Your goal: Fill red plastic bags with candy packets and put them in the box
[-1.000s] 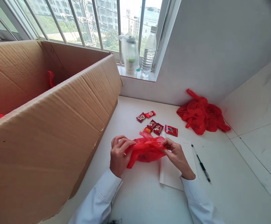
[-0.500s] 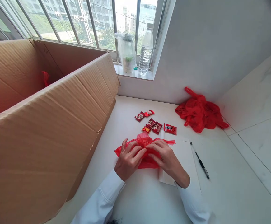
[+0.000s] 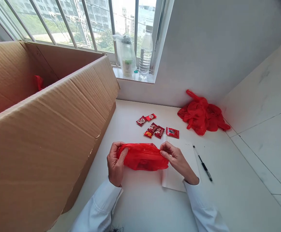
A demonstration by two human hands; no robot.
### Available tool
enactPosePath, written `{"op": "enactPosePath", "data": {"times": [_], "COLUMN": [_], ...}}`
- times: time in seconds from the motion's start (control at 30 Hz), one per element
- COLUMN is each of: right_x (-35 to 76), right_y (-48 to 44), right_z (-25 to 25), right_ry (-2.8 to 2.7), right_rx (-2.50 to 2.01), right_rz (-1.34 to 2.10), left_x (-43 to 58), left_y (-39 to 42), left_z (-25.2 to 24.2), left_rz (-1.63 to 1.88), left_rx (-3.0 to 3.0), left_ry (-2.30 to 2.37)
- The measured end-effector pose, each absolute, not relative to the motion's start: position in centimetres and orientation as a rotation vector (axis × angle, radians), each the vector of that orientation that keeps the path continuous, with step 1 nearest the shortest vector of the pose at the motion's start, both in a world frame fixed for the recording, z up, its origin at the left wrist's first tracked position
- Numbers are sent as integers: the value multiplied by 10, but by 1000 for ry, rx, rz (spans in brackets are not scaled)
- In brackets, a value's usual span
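Between my hands a red plastic bag (image 3: pixel 144 156) is stretched sideways above the white table. My left hand (image 3: pixel 116 162) grips its left end, thumb on the near side. At the right end, my right hand (image 3: pixel 173 156) pinches the bag's edge between thumb and fingers. A dark shape shows through the thin plastic, too blurred to name. Just beyond the bag lie several small dark red packets (image 3: pixel 159 131), a small red and yellow packet (image 3: pixel 148 134) and a larger red packet (image 3: pixel 172 132).
A large open cardboard box (image 3: pixel 58 138) stands at the left. Crumpled red bags (image 3: pixel 200 112) lie by the wall. White paper (image 3: pixel 176 180) and a black pen (image 3: pixel 204 166) are at the right. A water bottle (image 3: pixel 145 54) and a bagged cup (image 3: pixel 128 58) stand on the windowsill.
My hands have moved apart from the bag's gathered middle to its two ends. The bag now hangs spread out between them. The view has shifted slightly.
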State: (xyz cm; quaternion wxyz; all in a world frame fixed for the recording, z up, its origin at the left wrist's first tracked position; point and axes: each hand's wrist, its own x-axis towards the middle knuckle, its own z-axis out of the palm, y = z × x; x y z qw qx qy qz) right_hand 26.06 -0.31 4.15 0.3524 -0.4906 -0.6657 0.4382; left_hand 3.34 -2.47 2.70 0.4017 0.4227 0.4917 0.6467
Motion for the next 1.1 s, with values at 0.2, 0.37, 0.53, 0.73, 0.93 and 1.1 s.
{"op": "enactPosePath", "data": {"times": [0.2, 0.37, 0.53, 0.73, 0.93, 1.1], "right_x": [278, 281, 258, 225, 227, 233], "right_y": [0, -6, -31, -35, -39, -52], "right_z": [39, 51, 85, 89, 77, 76], "right_ry": [-1684, -1633, -1733, -2352, -2566, -2602], "right_rx": [-1401, -1377, -1059, -836, -995, -1070], "right_rz": [1089, 755, 379, 242, 194, 184], "left_x": [35, 30, 31, 30, 25, 29], "left_y": [-21, -31, -46, -59, -73, -80], "left_z": [26, 30, 41, 57, 64, 60], "left_rz": [1852, 1753, 1667, 1772, 1846, 1803], "left_rx": [982, 1411, 1793, 1805, 1484, 1203], "left_ry": [1232, 1312, 1385, 1346, 1700, 1689]}}
